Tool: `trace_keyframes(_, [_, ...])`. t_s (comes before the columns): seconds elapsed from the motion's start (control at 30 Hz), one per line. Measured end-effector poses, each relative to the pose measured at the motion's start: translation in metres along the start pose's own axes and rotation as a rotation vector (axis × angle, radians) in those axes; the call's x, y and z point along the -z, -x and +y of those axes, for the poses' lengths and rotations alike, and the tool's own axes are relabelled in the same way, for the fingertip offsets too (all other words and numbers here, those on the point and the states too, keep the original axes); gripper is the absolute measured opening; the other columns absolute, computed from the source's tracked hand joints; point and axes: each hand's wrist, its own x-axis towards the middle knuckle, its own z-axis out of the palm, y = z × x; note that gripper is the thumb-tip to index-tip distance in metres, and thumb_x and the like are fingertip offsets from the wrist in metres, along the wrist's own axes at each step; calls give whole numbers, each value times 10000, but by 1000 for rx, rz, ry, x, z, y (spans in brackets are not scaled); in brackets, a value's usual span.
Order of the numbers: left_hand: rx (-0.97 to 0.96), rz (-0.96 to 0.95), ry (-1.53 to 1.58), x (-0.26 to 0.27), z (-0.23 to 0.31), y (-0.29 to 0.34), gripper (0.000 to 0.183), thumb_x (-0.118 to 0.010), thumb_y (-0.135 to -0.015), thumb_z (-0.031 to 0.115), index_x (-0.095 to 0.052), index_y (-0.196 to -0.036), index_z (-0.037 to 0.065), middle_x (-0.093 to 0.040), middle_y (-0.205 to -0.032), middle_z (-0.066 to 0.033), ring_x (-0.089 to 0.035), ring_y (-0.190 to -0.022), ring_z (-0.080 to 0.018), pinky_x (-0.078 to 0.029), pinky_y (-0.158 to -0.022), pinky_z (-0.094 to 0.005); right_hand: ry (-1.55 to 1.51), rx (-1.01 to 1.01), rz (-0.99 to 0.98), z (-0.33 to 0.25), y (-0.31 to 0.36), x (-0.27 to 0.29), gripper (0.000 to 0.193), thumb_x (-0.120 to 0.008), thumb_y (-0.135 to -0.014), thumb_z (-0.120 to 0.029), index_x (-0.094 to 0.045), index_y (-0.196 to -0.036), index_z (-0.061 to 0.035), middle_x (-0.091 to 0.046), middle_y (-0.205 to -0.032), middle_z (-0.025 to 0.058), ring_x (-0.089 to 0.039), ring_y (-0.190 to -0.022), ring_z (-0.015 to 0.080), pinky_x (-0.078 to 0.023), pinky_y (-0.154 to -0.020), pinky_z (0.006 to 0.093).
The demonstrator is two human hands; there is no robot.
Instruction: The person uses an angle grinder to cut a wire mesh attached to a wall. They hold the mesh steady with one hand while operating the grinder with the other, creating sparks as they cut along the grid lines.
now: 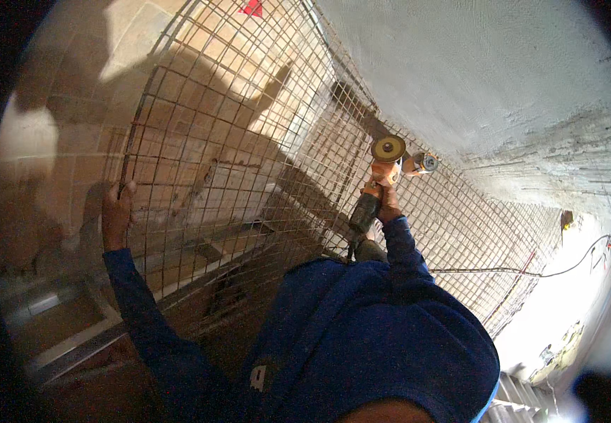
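Note:
My left hand [117, 211] is closed round the left edge wire of a large rusty wire mesh panel [151, 106]. The panel stretches from there across to the far right. In my right hand [390, 204] is an orange and black angle grinder [383, 173], gripped by its body. Its round, yellowish disc [388, 148] faces up and sits above the mesh. Right beside the grinder head is an orange thing with a round grey end [425, 163]; I cannot tell whether it belongs to the grinder.
A rough grey plastered wall [489, 77] rises along the right. Black cable [499, 270] runs over the mesh to the right. Metal framing [72, 345] lies at the lower left, near tan tiles [72, 113]. A small red piece [252, 8] is at the top. Steps [520, 402] show at lower right.

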Motion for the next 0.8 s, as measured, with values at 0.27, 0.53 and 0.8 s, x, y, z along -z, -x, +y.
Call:
trace_keyframes(0.27, [47, 36, -234, -5, -24, -10, 590, -563, -974, 513, -596, -1293, 17, -647, -1139, -201, -640, -978, -320, -518, -830, -453, -104, -21, -59, -11, -23, 45, 451, -684, -896, -442, -589, -1162, -91, -655, -1042, 103, -654, -907, 295, -567, -803, 444])
trace_keyframes(0.53, [157, 41, -83, 2, -3, 15, 991, -689, -872, 599, -247, -1509, -18, -678, -926, -118, -596, -658, -211, -520, -647, -374, 10, -133, -109, -28, -10, 15, 445, -695, -883, -426, -587, -1090, -47, -660, -861, 146, -667, -762, 283, -587, -703, 408])
trace_keyframes(0.8, [158, 13, 108, 0, 7, 17, 891, -691, -888, 571, -360, -1445, -41, -605, -779, -57, -554, -623, -141, -474, -565, -312, -17, -167, -95, -14, 2, 7, 422, -701, -871, -412, -582, -1099, -78, -635, -885, 123, -641, -767, 293, -559, -700, 436])
